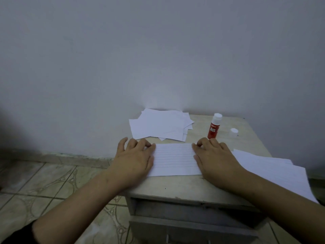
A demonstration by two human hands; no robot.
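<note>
A folded sheet of lined white paper [174, 158] lies flat on a small beige table [175, 185]. My left hand [134, 156] rests palm down on the sheet's left end, fingertips at its far left corner. My right hand [213, 158] lies palm down on the right end, fingertips at the far right corner. Both hands press the paper down; their fingers are slightly bent and hold nothing.
A loose pile of white sheets [161, 126] sits at the table's back left. A red and white glue stick [214, 126] stands at the back right, its cap [233, 132] beside it. More lined sheets [274, 171] overhang the right edge. A drawer [184, 215] is below; tiled floor [44, 182] lies left.
</note>
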